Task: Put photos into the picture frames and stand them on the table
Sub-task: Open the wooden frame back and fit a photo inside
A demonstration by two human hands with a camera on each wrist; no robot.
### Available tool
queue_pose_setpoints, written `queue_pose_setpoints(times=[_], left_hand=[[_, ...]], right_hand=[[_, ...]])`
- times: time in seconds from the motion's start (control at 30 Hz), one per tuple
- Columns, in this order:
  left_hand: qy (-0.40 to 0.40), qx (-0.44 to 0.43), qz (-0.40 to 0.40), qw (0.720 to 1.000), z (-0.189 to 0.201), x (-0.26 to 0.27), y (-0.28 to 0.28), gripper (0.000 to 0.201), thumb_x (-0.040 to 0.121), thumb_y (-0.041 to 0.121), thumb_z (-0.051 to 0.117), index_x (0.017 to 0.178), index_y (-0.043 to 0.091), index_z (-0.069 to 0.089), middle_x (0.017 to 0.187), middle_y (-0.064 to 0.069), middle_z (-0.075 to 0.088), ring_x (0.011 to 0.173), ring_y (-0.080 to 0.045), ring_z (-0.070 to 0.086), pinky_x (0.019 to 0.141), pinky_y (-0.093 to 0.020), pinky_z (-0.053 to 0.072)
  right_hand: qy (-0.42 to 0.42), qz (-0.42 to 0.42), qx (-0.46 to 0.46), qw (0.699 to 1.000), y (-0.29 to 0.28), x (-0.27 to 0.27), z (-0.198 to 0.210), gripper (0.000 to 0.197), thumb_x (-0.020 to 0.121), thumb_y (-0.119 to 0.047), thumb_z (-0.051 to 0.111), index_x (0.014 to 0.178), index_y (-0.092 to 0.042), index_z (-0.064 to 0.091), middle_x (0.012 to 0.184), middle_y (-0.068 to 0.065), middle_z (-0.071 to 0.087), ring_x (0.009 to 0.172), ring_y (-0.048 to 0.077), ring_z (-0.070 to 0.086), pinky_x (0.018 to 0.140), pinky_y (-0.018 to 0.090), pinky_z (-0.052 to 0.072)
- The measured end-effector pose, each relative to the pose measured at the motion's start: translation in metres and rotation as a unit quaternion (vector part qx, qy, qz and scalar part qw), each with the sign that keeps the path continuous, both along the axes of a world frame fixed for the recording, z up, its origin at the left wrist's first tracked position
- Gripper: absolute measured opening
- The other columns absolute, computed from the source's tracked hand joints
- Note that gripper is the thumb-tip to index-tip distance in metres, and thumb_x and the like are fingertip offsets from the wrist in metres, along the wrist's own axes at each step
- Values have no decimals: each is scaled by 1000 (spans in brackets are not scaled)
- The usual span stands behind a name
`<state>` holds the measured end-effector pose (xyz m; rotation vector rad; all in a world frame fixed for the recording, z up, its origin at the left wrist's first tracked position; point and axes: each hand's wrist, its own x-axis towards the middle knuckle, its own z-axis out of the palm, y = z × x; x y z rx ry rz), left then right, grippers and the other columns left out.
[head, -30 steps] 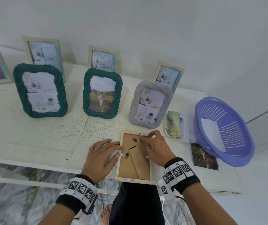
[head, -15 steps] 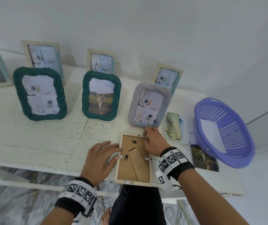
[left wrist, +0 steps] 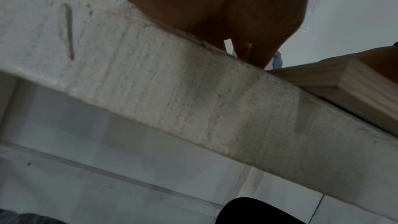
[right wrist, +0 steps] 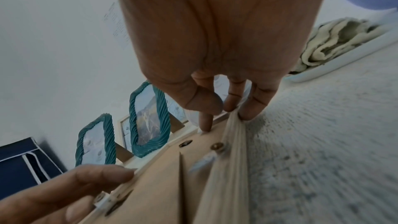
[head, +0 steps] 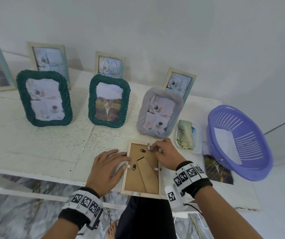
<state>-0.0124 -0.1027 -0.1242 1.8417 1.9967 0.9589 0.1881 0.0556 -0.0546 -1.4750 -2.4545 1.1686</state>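
**Pressing down a back tab on a face-down wooden frame**

Lying face down at the near edge of the white table (head: 34, 144), with brown backing board and folded stand up: the wooden frame (head: 142, 171). Resting flat on the table just left of it, fingers straight and together, tips touching the frame's left rail by a small white tab: the left hand (head: 106, 169), holding nothing. Set over the frame's far right corner: the right hand (head: 167, 155), fingers bent, index fingertip (right wrist: 204, 123) pressing on a white tab at the top edge of the backing, other fingers on the right rail. Gripping nothing as far as can be seen.

Standing upright farther back on the table: two green rope-edged frames (head: 44, 98), one with a cat photo (head: 108, 104), and a grey rope-edged frame (head: 160, 112) just beyond the right hand. Lined up behind these, against the wall: four pale wooden frames (head: 50, 59) with pictures. Right of the hands: a small white tray (head: 197, 135) holding a crumpled cloth (head: 184, 135), then a purple basket (head: 240, 140) with a sheet inside, and a loose photo (head: 217, 171) flat on the table, partly under the basket
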Motion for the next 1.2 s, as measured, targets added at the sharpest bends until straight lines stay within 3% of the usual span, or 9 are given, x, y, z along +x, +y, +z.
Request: queue_pose_setpoints(times=[0.2,0.3,0.43,0.5,0.57,0.7,0.97,1.1,1.2], left_hand=[[-6,5,2,1000,-1,0,1,29,95,48,43,119,47,59,130,30,54,134,1,35,108,-36,26],[-7,1,3,1000,0,0,0,29,95,48,43,119,48,58,130,30,54,133,1,35,108,-35,26],[-9,-6,2,1000,3,1,0,30,95,47,43,120,47,59,131,29,54,133,-2,36,109,-36,26],[-11,-8,3,1000,4,1,0,31,94,48,42,120,46,59,131,28,54,133,-3,37,109,-38,27],[-15,-9,4,1000,3,1,0,31,94,49,42,120,46,59,131,27,54,133,-4,37,108,-38,27],[-14,-7,-1,1000,4,1,0,31,95,48,42,121,45,59,132,26,54,133,-3,36,108,-34,24],[-7,-9,4,1000,5,2,0,32,94,49,43,121,45,60,132,25,55,133,0,34,107,-31,22],[-5,-7,6,1000,5,2,0,32,94,49,43,122,45,59,132,26,54,133,1,34,107,-31,23],[-4,-10,8,1000,6,3,0,38,94,48,42,128,39,57,135,22,52,132,-1,35,108,-34,27]], right_hand=[[9,8,12,1000,-9,4,5,36,87,-7,48,109,-31,64,107,4,42,95,24,48,99,42,41],[21,2,46,999,-26,7,11,37,88,-19,54,123,-31,52,121,5,41,108,29,49,98,40,43],[-1,-3,48,999,-74,15,13,71,87,-43,61,146,-44,21,157,4,9,138,25,23,109,39,32],[-21,4,32,999,-98,19,9,92,80,-56,66,148,-46,5,160,4,-6,145,22,7,114,41,24],[-27,4,38,999,-114,22,0,105,73,-65,67,149,-45,-2,160,7,-10,147,21,-3,117,40,17],[-9,-23,78,997,-121,19,-16,106,70,-69,65,150,-44,1,160,11,-7,147,23,-3,117,40,15],[23,-56,98,993,-125,12,-22,87,82,-51,62,150,-44,8,160,12,-5,146,23,-2,117,36,9],[36,-59,88,994,-124,14,-20,79,86,-48,60,150,-43,13,161,8,-1,146,22,2,117,37,13],[77,-94,77,990,-122,21,-17,66,90,-44,59,148,-35,27,158,4,12,142,20,14,113,37,21]])
